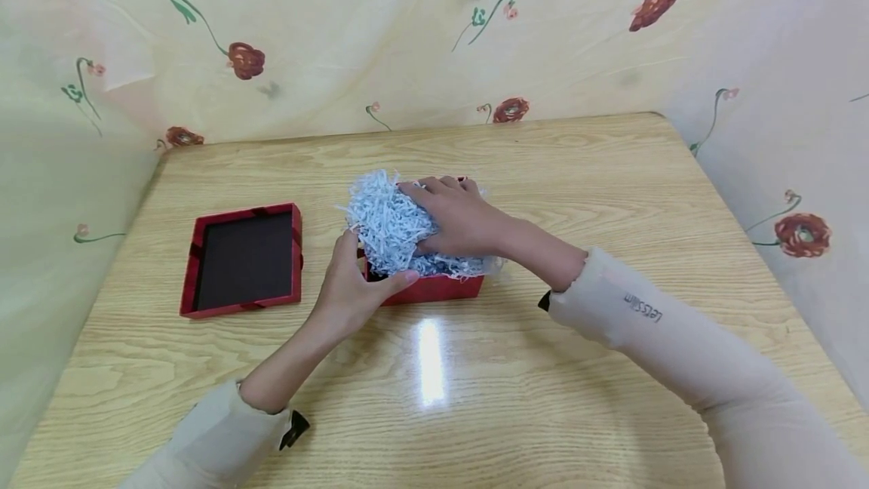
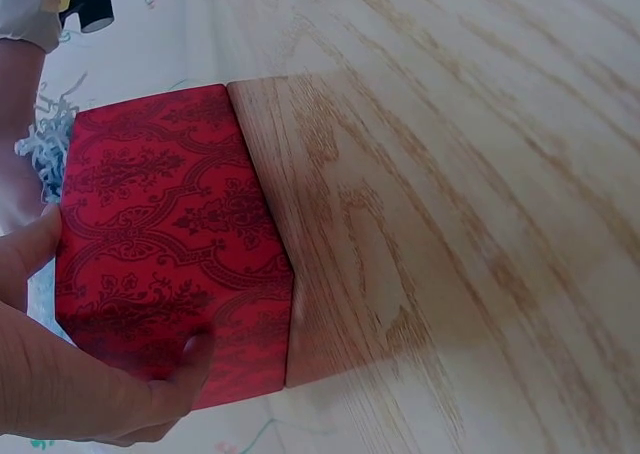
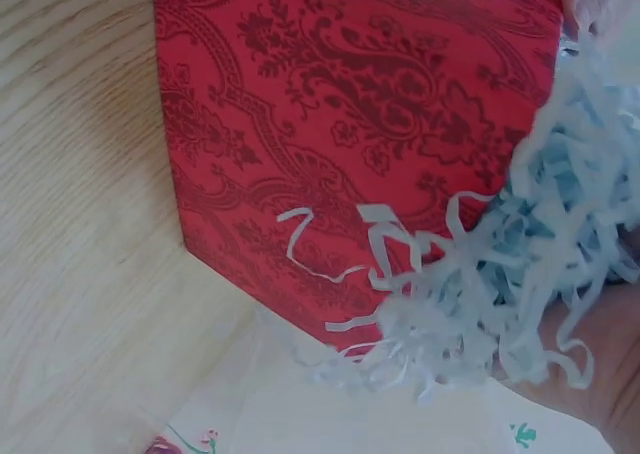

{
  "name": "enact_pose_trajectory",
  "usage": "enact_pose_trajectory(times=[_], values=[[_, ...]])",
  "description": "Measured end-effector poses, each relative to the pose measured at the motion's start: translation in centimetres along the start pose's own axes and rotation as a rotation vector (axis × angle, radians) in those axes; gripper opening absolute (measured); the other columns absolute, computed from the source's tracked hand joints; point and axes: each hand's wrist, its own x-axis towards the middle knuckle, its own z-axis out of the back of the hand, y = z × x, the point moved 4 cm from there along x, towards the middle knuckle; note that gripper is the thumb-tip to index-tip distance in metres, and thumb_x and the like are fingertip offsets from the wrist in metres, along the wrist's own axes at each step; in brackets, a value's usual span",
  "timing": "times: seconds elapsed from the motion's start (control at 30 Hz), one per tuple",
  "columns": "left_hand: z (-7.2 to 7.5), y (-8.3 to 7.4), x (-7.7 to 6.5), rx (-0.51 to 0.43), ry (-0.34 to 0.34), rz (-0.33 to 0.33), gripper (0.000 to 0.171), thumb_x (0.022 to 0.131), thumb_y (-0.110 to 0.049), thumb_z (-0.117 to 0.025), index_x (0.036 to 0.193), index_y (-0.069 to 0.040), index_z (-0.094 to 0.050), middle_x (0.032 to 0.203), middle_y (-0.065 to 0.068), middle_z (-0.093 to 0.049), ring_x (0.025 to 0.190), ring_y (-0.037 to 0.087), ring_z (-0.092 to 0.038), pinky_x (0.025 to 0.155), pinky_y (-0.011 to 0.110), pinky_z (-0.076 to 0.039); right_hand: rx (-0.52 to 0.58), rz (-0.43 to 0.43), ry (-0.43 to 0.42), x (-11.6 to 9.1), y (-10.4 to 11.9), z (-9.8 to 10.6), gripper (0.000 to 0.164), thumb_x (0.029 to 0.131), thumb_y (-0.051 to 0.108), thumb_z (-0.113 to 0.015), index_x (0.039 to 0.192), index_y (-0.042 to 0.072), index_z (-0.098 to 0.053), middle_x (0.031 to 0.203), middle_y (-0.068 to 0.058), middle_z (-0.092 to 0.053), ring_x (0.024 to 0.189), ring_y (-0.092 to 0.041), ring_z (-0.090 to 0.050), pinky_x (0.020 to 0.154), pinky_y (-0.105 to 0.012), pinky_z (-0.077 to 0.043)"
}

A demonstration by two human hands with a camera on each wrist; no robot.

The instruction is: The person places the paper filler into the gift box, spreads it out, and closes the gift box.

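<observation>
A red patterned box (image 1: 434, 290) stands on the table, heaped with pale blue shredded paper (image 1: 387, 223) that rises above its rim. My left hand (image 1: 349, 285) grips the box at its left end, with the thumb on the near wall and the fingers on the side. In the left wrist view those fingers (image 2: 180, 384) lie against the red wall. On top of the heap, my right hand (image 1: 465, 219) grasps the paper with fingers spread and thumb tucked in. Loose strands (image 3: 400, 274) hang over the box wall in the right wrist view.
Left of the box lies a red-edged lid (image 1: 296, 259) with its black inside facing up. The wooden table (image 1: 577, 164) reaches back to a flowered cloth (image 1: 326, 44). Light glares off the table in front of the box.
</observation>
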Motion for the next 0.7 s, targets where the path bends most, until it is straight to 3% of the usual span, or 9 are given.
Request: enact_pose_trajectory(times=[0.23,0.4,0.53,0.7], values=[[0.0,0.1,-0.1,0.004,0.007,-0.007,0.102,0.077,-0.048,-0.077,0.151,-0.015,-0.015,0.149,0.006,-0.027,0.133,0.028,-0.036,0.102,0.046,-0.043,0.053,0.098,-0.096,-1.3,-0.1,0.1,0.077,0.093,0.044,-0.060,0.154,0.019,-0.021,0.159,-0.012,-0.015,0.146,-0.031,-0.012,0.111,-0.061,-0.012],[0.0,0.0,0.0,-0.008,0.003,-0.040,0.097,0.078,-0.045,-0.078,0.150,-0.015,-0.019,0.146,0.005,-0.030,0.131,0.025,-0.036,0.102,0.045,-0.042,0.036,0.202,-0.148,-1.4,0.4,-0.5,0.071,0.100,0.047,-0.043,0.156,0.021,-0.007,0.162,-0.002,0.006,0.148,-0.022,0.005,0.113,-0.061,-0.002],[0.1,0.0,-0.1,-0.004,0.002,-0.040,0.096,0.079,-0.043,-0.078,0.149,-0.013,-0.020,0.145,0.006,-0.031,0.131,0.025,-0.037,0.102,0.045,-0.042,0.007,0.245,-0.090,-1.3,0.8,-1.4,0.069,0.102,0.047,-0.035,0.155,0.024,0.002,0.160,0.003,0.017,0.146,-0.017,0.014,0.113,-0.061,0.004],[0.1,0.0,-0.2,-0.001,-0.004,-0.050,0.094,0.081,-0.041,-0.077,0.150,-0.014,-0.020,0.146,0.007,-0.031,0.130,0.024,-0.037,0.103,0.044,-0.041,-0.014,0.227,0.008,-1.0,0.7,-2.3,0.065,0.103,0.047,-0.030,0.155,0.023,0.003,0.160,0.002,0.015,0.146,-0.018,0.013,0.113,-0.061,-0.001]])
